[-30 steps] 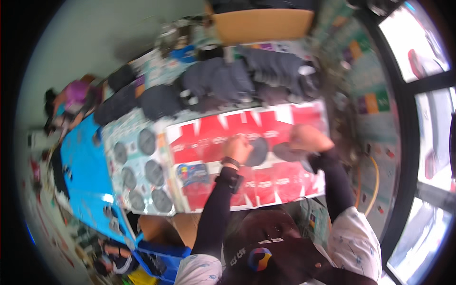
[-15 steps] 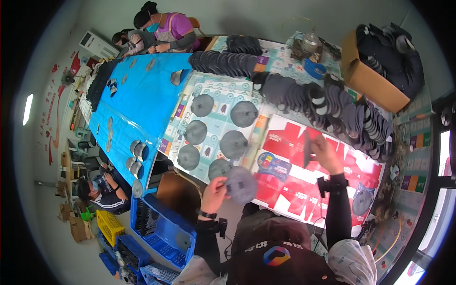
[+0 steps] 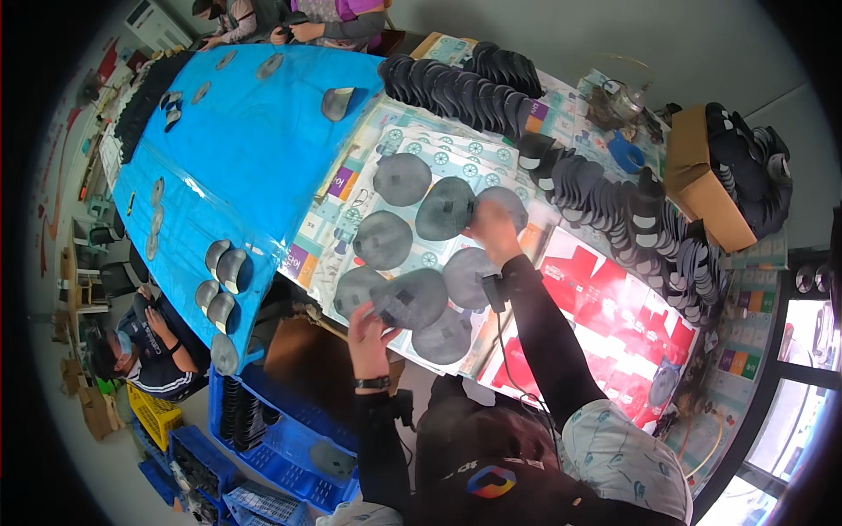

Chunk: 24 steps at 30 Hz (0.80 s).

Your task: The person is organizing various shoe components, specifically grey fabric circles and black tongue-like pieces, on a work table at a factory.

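Observation:
My left hand (image 3: 367,344) grips the near edge of a dark grey round pad (image 3: 409,298) with a small dark square in its middle. That pad overlaps a pad (image 3: 443,338) and another pad (image 3: 355,287) on the printed sheets (image 3: 342,254). Farther off, my right hand (image 3: 494,230), smeared by motion, is at the right edge of a second dark grey round pad (image 3: 445,209) and appears to hold it. Behind this hand a pad (image 3: 509,203) is partly covered. More round pads (image 3: 403,180) lie on the sheets around both hands.
Long rows of dark curved pads (image 3: 456,96) stand along the far side. A cardboard box (image 3: 702,180) of dark pads sits at right. Left is a blue-covered table (image 3: 263,131); nearer are a blue crate (image 3: 289,456) and a seated person (image 3: 153,342). Other people work beyond the table.
My right hand has moved left and away from me, from above the red sheet to the pads. My left hand has shifted its pad slightly left and farther out. The whole view has turned.

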{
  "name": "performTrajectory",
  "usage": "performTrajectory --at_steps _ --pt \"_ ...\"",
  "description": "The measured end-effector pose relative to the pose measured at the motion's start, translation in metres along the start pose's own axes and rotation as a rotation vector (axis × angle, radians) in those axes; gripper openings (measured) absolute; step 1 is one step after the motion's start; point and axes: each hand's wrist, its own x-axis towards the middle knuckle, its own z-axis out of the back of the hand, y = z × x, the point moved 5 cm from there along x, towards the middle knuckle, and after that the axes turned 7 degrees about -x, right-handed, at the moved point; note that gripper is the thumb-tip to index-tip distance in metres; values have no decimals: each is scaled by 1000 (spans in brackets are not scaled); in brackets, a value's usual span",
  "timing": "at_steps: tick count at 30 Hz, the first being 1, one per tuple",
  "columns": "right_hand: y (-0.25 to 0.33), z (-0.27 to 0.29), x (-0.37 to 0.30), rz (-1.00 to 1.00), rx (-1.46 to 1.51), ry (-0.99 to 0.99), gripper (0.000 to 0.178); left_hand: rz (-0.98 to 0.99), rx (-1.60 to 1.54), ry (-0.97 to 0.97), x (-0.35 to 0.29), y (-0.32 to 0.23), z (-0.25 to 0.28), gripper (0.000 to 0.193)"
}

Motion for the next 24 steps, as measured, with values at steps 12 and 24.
performTrajectory --at_steps 12,24 --pt "12 -29 -19 -467 -212 -100 24 -134 369 -284 73 134 60 12" --pt "-55 45 -126 -371 831 -231 41 -452 1019 -165 49 95 47 60"
